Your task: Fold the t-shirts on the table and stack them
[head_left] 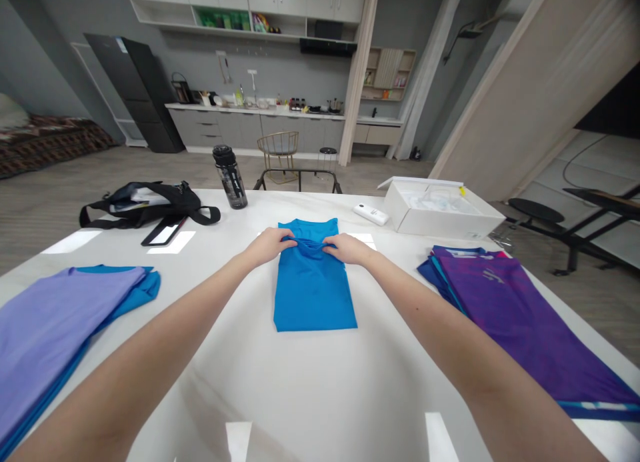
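A blue shirt, folded into a narrow upright rectangle, lies in front of me on the white table. Near its far end, my left hand pinches the fabric at the left side. Opposite it, my right hand grips the same fabric at the right side. Between the two hands the cloth bunches into small creases around what looks like the collar. The fingertips are partly hidden in the folds.
Left lies a lilac shirt over blue fabric; right, a folded stack topped by a purple shirt. Farther back are a black bag, a phone, a dark bottle, a small white device and a white box.
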Demonstrator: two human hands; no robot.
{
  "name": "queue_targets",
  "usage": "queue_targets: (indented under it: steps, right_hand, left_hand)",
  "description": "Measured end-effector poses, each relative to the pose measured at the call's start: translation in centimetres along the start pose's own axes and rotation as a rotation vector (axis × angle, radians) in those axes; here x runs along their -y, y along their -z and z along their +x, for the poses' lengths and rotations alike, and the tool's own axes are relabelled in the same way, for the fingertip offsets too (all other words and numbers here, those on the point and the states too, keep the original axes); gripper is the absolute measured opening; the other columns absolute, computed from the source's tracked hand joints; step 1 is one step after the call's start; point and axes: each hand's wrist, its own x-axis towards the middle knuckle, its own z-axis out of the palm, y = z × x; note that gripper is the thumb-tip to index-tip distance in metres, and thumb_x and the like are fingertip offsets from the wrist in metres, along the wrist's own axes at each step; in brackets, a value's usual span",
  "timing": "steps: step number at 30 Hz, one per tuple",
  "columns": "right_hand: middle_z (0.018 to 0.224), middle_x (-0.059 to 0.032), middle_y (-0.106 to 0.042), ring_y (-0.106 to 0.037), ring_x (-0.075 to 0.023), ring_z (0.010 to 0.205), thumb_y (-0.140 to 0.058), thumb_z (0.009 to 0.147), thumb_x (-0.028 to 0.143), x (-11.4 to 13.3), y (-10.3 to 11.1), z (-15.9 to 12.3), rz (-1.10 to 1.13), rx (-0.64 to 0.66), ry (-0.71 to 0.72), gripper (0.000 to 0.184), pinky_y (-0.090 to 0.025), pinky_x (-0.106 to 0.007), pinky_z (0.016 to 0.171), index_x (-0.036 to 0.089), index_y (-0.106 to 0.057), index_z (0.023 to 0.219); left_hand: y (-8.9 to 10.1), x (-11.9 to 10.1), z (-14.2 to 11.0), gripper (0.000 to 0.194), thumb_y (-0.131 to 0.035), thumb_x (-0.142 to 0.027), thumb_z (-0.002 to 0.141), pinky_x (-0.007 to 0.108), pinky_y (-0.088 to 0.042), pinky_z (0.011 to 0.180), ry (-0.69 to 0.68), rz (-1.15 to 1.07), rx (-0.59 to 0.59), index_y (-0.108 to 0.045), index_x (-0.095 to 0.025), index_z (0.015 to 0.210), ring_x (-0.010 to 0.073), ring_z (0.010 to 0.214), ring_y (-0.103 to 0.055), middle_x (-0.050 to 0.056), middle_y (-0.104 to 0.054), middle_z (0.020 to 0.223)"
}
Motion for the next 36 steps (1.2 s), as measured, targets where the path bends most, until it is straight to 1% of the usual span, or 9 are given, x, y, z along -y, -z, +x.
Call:
queue_targets:
  steps: [3, 6, 10, 15, 20, 23, 28, 33, 36]
  right_hand:
    - [0.100, -0.0057, -0.076, -0.066, -0.0276, 0.092, -0.057, 0.097, 0.038, -0.1, 0.3, 0.3, -0.045, -0.033, -0.057, 0.023, -0.045, -0.032, 0.076, 0.029, -0.076, 0.104]
    - [0.107, -0.0053, -0.075, -0.067, -0.0272, 0.099, -0.056, 0.097, 0.039, -0.6, 0.8, 1.3, -0.092, -0.072, -0.082, 0.025, -0.046, -0.031, 0.080, 0.028, -0.076, 0.107]
    - [0.114, -0.0035, -0.074, -0.065, -0.0244, 0.105, -0.057, 0.096, 0.042, -1.6, 1.5, 3.7, -0.134, -0.103, -0.115, 0.027, -0.047, -0.028, 0.082, 0.028, -0.075, 0.111]
    - [0.119, -0.0082, -0.068, -0.062, -0.0249, 0.107, -0.059, 0.094, 0.039, -2.8, 1.9, 6.9, -0.238, -0.124, -0.141, 0.028, -0.047, -0.031, 0.087, 0.025, -0.074, 0.113]
    - [0.125, -0.0129, -0.062, -0.052, -0.0319, 0.121, -0.057, 0.095, 0.039, -4.0, 0.7, 9.1, -0.348, -0.112, -0.131, 0.029, -0.044, -0.046, 0.097, 0.025, -0.074, 0.114]
    - [0.127, -0.0145, -0.060, -0.050, -0.0330, 0.122, -0.054, 0.096, 0.037, -4.7, 0.1, 10.3, -0.370, -0.088, -0.130, 0.031, -0.041, -0.052, 0.100, 0.024, -0.073, 0.115]
    - [0.124, -0.0141, -0.064, -0.052, -0.0326, 0.119, -0.052, 0.097, 0.036, -5.8, -0.6, 12.0, -0.331, -0.066, -0.143, 0.031, -0.039, -0.054, 0.100, 0.022, -0.071, 0.116]
    - [0.129, -0.0123, -0.062, -0.051, -0.0327, 0.121, -0.058, 0.094, 0.042, -7.3, -3.0, 12.5, -0.247, -0.067, -0.180, 0.031, -0.039, -0.055, 0.099, 0.025, -0.070, 0.118]
    - [0.123, -0.0111, -0.063, -0.051, -0.0318, 0.118, -0.057, 0.095, 0.045, -8.4, -4.0, 12.2, -0.205, -0.114, -0.226, 0.031, -0.039, -0.054, 0.097, 0.025, -0.069, 0.116]
  left_hand:
    - [0.3, -0.1, 0.5, 0.027, -0.059, -0.045, 0.089, 0.032, -0.046, 0.076, 0.025, 0.075, -0.026, -0.076, -0.025, 0.095, 0.0243, 0.085, -0.066, 0.004, -0.074, 0.090]
    - [0.4, -0.1, 1.5, 0.026, -0.057, -0.041, 0.090, 0.031, -0.046, 0.075, 0.061, 0.114, -0.038, -0.075, -0.024, 0.095, 0.0237, 0.087, -0.066, 0.005, -0.075, 0.092]
    - [0.7, 0.4, 4.0, 0.024, -0.057, -0.037, 0.091, 0.030, -0.048, 0.078, 0.102, 0.183, -0.026, -0.075, -0.022, 0.097, 0.0236, 0.093, -0.067, 0.006, -0.076, 0.097]
    - [0.5, 1.5, 7.2, 0.024, -0.059, -0.039, 0.091, 0.032, -0.049, 0.081, 0.188, 0.298, -0.056, -0.072, -0.024, 0.105, 0.0257, 0.098, -0.067, 0.007, -0.075, 0.104]
    - [-1.2, 3.1, 9.1, 0.023, -0.054, -0.035, 0.094, 0.039, -0.048, 0.092, 0.127, 0.460, -0.034, -0.070, -0.022, 0.104, 0.0282, 0.110, -0.064, 0.009, -0.071, 0.113]
    - [-2.3, 4.3, 10.0, 0.025, -0.051, -0.034, 0.096, 0.042, -0.047, 0.095, 0.149, 0.488, -0.021, -0.070, -0.021, 0.105, 0.0283, 0.113, -0.062, 0.010, -0.070, 0.117]
    - [-3.3, 6.1, 11.1, 0.027, -0.048, -0.029, 0.097, 0.044, -0.045, 0.098, 0.213, 0.460, -0.041, -0.071, -0.022, 0.108, 0.0278, 0.115, -0.062, 0.009, -0.070, 0.119]
    - [-4.8, 7.5, 11.2, 0.026, -0.053, -0.031, 0.094, 0.043, -0.046, 0.097, 0.341, 0.364, 0.040, -0.071, -0.026, 0.111, 0.0288, 0.116, -0.063, 0.006, -0.072, 0.120]
    - [-5.7, 7.9, 10.9, 0.026, -0.053, -0.029, 0.095, 0.044, -0.047, 0.098, 0.340, 0.334, 0.018, -0.069, -0.026, 0.115, 0.0286, 0.117, -0.062, 0.007, -0.070, 0.124]
